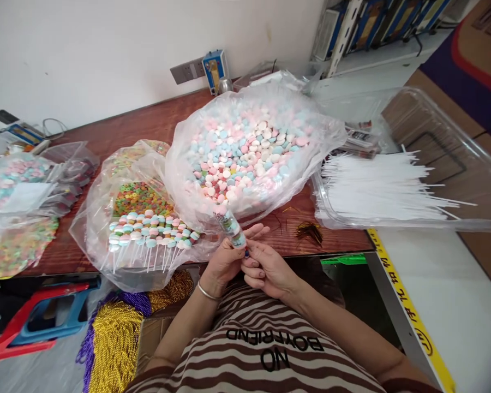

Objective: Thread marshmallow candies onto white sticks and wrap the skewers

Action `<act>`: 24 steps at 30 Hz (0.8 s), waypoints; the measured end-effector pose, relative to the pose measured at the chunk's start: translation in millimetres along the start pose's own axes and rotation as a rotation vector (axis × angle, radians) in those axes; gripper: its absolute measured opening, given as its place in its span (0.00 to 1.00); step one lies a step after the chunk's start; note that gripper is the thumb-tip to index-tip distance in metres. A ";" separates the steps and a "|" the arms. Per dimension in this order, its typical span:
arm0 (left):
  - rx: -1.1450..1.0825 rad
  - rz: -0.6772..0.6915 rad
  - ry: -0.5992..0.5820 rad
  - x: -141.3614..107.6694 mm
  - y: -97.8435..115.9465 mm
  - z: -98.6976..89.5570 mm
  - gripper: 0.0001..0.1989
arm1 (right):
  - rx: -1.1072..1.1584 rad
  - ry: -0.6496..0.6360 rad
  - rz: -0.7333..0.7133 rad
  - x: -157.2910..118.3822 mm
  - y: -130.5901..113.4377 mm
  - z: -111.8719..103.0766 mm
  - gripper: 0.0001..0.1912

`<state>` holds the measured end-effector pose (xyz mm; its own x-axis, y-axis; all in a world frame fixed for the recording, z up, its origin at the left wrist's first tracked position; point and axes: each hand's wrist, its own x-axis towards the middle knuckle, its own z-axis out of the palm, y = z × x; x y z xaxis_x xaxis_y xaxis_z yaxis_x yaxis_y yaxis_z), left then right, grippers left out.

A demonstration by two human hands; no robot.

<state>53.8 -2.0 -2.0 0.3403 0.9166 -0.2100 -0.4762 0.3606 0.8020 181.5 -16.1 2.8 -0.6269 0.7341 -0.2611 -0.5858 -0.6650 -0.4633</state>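
Note:
Close to my body, over the table's front edge, a candy skewer in a clear printed wrapper (232,229) tilts up and away. My left hand (223,265), with a bangle at its wrist, is closed around the wrapper's lower part. My right hand (268,267) pinches at the wrapper's bottom end, where a small blue bit shows; the exact grip is partly hidden by the fingers. To the left, several pastel candy skewers on white sticks (149,232) lie on a plastic bag. Thin gold twist ties (310,233) lie on the table to the right.
A large clear bag of pastel candies (249,147) stands behind my hands. Beside it, a bag holds colourful ring-shaped pieces (141,199). White sticks (376,188) fill a clear plastic tub (417,98) on the right. More bags (24,174) sit far left. Gold bead strings (114,341) hang below.

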 end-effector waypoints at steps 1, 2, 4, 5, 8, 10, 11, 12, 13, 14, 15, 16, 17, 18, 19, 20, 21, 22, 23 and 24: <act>0.025 -0.005 0.013 -1.1 0.8 -2.8 0.18 | -0.064 -0.004 0.004 -1.3 0.0 -3.1 0.22; 0.059 0.008 0.046 -2.7 1.9 -5.6 0.16 | -0.180 0.002 -0.018 -2.8 -1.6 -8.4 0.21; 0.143 0.094 0.157 -7.8 5.7 -11.8 0.14 | -0.571 0.075 -0.160 -7.4 -10.3 -25.6 0.17; 0.185 0.152 0.225 -11.1 8.6 -15.7 0.13 | -0.817 0.150 -0.265 -10.0 -17.2 -36.7 0.14; 0.287 0.287 0.413 -22.3 16.9 -29.7 0.12 | -1.443 0.519 -0.517 -15.3 -42.9 -70.5 0.09; 0.374 0.289 0.479 -29.1 18.4 -38.9 0.11 | -1.716 0.722 -0.452 -12.8 -58.4 -85.1 0.09; 0.424 0.278 0.490 -31.9 17.6 -42.6 0.10 | -1.825 0.807 -0.391 -9.4 -64.5 -88.9 0.10; 0.474 0.270 0.492 -34.2 16.0 -45.4 0.09 | -1.920 0.884 -0.335 -4.7 -69.4 -90.5 0.11; 0.518 0.268 0.490 -36.1 14.0 -47.3 0.09 | -2.004 0.954 -0.290 0.9 -73.1 -90.6 0.13; 0.553 0.268 0.485 -37.5 11.9 -48.3 0.09 | -2.083 1.014 -0.250 7.0 -75.9 -89.9 0.16; 0.582 0.264 0.480 -38.5 10.1 -48.4 0.09 | -2.150 1.062 -0.216 13.2 -78.0 -89.0 0.18; 0.609 0.256 0.478 -39.2 8.7 -47.9 0.09 | -2.203 1.097 -0.184 19.2 -79.6 -88.4 0.19; 0.637 0.243 0.478 -39.5 7.7 -47.0 0.09 | -2.239 1.119 -0.155 24.9 -80.8 -88.6 0.18; 0.661 0.230 0.480 -39.7 7.0 -45.8 0.10 | -2.261 1.134 -0.132 29.8 -81.8 -89.4 0.16; 0.679 0.219 0.482 -39.6 6.6 -44.5 0.10 | -2.270 1.149 -0.121 33.9 -82.6 -90.8 0.15; 0.691 0.214 0.485 -39.3 6.5 -43.3 0.10 | -2.273 1.163 -0.122 36.8 -83.0 -92.5 0.14; 0.697 0.216 0.486 -38.9 6.8 -42.2 0.11 | -2.274 1.174 -0.132 38.5 -82.8 -94.0 0.14; 0.700 0.227 0.485 -38.4 7.6 -41.1 0.11 | -2.278 1.186 -0.144 38.6 -82.0 -94.9 0.14; 0.706 0.240 0.485 -37.7 9.0 -40.0 0.11 | -2.283 1.195 -0.151 37.0 -80.2 -94.8 0.13; 0.721 0.256 0.491 -36.8 11.3 -38.7 0.11 | -2.285 1.206 -0.164 33.5 -77.3 -93.5 0.13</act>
<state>4.6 -25.1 -6.8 -0.1686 0.9839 -0.0593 0.1897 0.0915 0.9776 253.9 72.8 -49.4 0.1675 0.9814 0.0942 0.9856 -0.1643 -0.0406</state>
